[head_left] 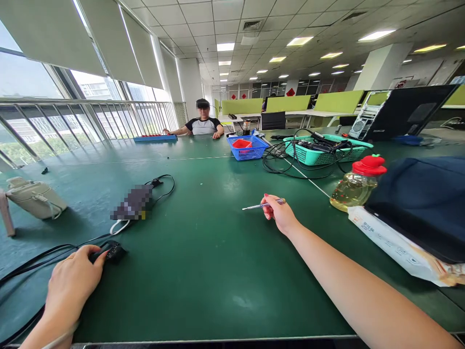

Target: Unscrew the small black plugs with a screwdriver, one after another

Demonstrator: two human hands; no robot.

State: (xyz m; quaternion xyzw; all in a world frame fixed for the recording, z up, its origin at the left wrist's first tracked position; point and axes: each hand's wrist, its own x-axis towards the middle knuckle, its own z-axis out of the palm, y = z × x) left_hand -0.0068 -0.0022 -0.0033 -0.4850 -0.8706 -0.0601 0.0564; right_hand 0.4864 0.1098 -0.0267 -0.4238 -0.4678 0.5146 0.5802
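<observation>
**A:** What do the two hands have?

**B:** The right hand (pixel 280 214), just right of the frame's centre, has its fingers (pixel 269 207) pinched on a slim metal tool (pixel 256 206). The handle end sits in the pinch, and the bare shaft sticks out to the left over the green desk (pixel 203 271). The left hand (pixel 70 286), at the lower left, is closed over a small black block (pixel 114 252). The block rests on the desk, with black cables (pixel 32 264) running off to the left edge.

**A:** How far along does it look?

**B:** Early, I judge. Both things are in hand, but the tool's tip touches nothing. It lies well apart from the block, with bare desk between them.

**A:** Anything close by?

**B:** A blurred dark pack (pixel 132 202) with its own lead lies just above the left hand. An oil bottle (pixel 354 189) with a red cap lies to the right of the tool, and a blue basket (pixel 247 148) stands further up the frame.
</observation>
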